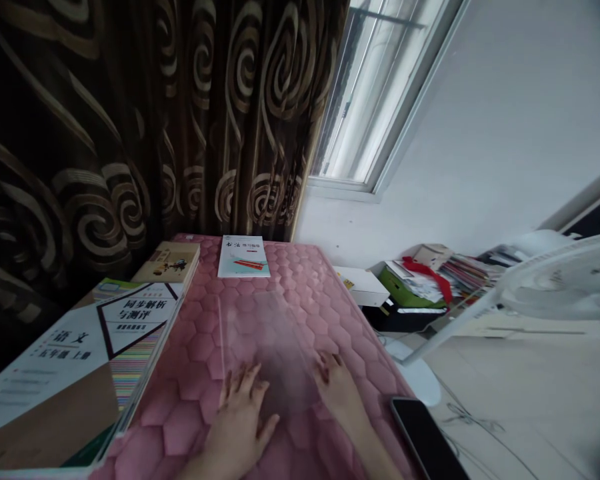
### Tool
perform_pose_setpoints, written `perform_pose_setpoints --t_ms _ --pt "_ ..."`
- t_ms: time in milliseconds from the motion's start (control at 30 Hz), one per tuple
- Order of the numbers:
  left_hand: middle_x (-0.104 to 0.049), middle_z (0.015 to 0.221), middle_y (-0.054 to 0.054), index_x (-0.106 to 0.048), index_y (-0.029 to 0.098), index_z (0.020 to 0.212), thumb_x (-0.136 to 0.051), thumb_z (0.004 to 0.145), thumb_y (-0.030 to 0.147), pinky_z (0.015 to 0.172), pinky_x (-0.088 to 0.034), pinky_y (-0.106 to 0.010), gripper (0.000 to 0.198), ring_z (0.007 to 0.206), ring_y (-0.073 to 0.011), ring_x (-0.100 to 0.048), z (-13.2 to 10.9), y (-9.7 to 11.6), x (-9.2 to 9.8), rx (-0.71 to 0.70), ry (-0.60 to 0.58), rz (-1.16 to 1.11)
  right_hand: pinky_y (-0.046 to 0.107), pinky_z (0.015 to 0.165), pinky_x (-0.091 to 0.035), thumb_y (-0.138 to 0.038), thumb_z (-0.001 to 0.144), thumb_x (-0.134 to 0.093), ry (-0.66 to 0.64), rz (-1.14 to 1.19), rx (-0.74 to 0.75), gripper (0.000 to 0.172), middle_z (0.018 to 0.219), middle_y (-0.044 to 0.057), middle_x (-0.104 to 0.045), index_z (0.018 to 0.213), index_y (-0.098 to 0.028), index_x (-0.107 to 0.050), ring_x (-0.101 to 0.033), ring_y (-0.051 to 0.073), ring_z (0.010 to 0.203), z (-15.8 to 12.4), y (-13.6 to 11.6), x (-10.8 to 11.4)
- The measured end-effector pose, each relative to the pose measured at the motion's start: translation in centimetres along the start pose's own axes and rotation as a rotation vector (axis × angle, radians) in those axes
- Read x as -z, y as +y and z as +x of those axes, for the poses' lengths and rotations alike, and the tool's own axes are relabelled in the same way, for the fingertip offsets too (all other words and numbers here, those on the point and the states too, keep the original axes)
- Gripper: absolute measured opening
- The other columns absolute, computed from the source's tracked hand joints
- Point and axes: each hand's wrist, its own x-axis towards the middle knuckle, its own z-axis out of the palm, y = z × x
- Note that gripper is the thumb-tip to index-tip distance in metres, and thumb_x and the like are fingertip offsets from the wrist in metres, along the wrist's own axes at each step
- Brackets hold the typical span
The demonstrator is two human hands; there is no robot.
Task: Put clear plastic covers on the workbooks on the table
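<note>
My left hand [235,427] and my right hand [340,393] lie flat, fingers spread, on a clear plastic sheet [270,333]. The sheet covers part of a pink quilted mat [180,353]. Neither hand holds anything. Left of my left hand lies a large Chinese workbook [130,327] on top of other books. A small illustrated book [169,262] and a white calligraphy practice book [243,257] lie at the mat's far edge. A black smartphone [424,439] lies at the right edge, nearest my right hand.
A dark curtain with swirls [130,120] hangs behind the mat, beside a window [375,93]. Past the right edge stand a white box [363,285], a green container with papers [410,287], and a white electric fan [565,287]. Cables lie on the floor [510,400].
</note>
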Motion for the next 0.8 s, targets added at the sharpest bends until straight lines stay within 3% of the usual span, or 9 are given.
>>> perform_pose_setpoints --t_ms 133,333,400,467,600,633,700,800 --pt "-0.04 0.152 -0.009 -0.055 0.025 0.133 -0.063 0.079 0.042 0.113 -0.029 -0.06 0.058 0.142 -0.0371 -0.028 -0.7 -0.5 -1.3 0.005 -0.136 -0.005 0.032 0.074 -0.051 -0.03 0.089 -0.048 -0.076 -0.126 -0.06 0.029 0.097 0.015 -0.069 0.105 -0.014 -0.066 -0.068 0.026 0.086 0.9 0.9 -0.9" --pt "-0.041 0.15 -0.014 -0.048 0.021 0.138 -0.065 0.075 0.043 0.115 -0.022 -0.061 0.069 0.14 -0.0362 -0.033 -0.5 -0.3 -1.8 -0.019 -0.068 -0.08 0.03 0.066 -0.047 -0.017 0.087 -0.043 -0.041 -0.134 -0.031 0.026 0.093 0.011 -0.072 0.094 -0.02 -0.067 -0.067 0.023 0.078 -0.2 -4.0 0.7" --pt "-0.044 0.147 -0.016 -0.043 0.018 0.141 -0.066 0.071 0.04 0.114 -0.024 -0.06 0.077 0.138 -0.0364 -0.036 -0.3 0.4 -1.7 0.014 0.009 -0.162 0.028 0.066 -0.047 -0.018 0.087 -0.042 -0.042 -0.012 0.018 0.026 0.09 0.008 -0.072 0.092 -0.022 -0.068 -0.067 0.021 0.076 -0.9 -6.7 1.2" --pt "-0.048 0.143 -0.019 -0.038 0.015 0.142 -0.063 0.072 0.033 0.111 -0.034 -0.054 0.077 0.134 -0.0333 -0.043 -0.1 1.0 -1.4 0.061 0.128 -0.299 0.027 0.07 -0.049 -0.022 0.088 -0.043 -0.079 0.159 0.08 0.026 0.09 0.006 -0.072 0.097 -0.022 -0.068 -0.067 0.019 0.079 -2.0 -9.5 1.4" --pt "-0.064 0.12 -0.017 -0.043 0.015 0.128 -0.046 0.081 0.024 0.09 -0.054 -0.04 0.047 0.108 -0.0231 -0.065 0.2 0.7 0.2 0.234 0.459 -0.571 0.024 0.078 -0.05 -0.038 0.095 -0.039 -0.357 0.512 0.273 0.036 0.097 0.005 -0.073 0.114 -0.023 -0.067 -0.068 0.017 0.088 -3.0 -13.0 1.7" --pt "-0.067 0.111 -0.015 -0.046 0.016 0.121 -0.045 0.083 0.026 0.084 -0.056 -0.038 0.039 0.099 -0.0223 -0.068 0.1 0.2 0.8 0.287 0.521 -0.599 0.024 0.079 -0.05 -0.042 0.097 -0.034 -0.407 0.548 0.292 0.041 0.097 0.004 -0.073 0.114 -0.024 -0.067 -0.067 0.017 0.09 -2.6 -13.0 1.6" --pt "-0.069 0.098 -0.012 -0.049 0.018 0.11 -0.048 0.084 0.032 0.074 -0.059 -0.036 0.029 0.086 -0.0222 -0.071 -0.3 -1.3 1.8 0.371 0.601 -0.611 0.026 0.083 -0.049 -0.043 0.1 -0.026 -0.376 0.491 0.26 0.048 0.098 0.004 -0.073 0.111 -0.025 -0.068 -0.067 0.017 0.093 -1.0 -11.7 1.2" --pt "-0.07 0.093 -0.01 -0.049 0.019 0.104 -0.053 0.082 0.04 0.069 -0.059 -0.034 0.03 0.08 -0.0231 -0.071 -1.6 -3.5 2.9 0.423 0.666 -0.588 0.033 0.09 -0.046 -0.038 0.096 -0.038 -0.116 0.111 0.076 0.039 0.111 0.014 -0.068 0.115 -0.017 -0.065 -0.064 0.024 0.103 2.6 -8.1 -0.6"
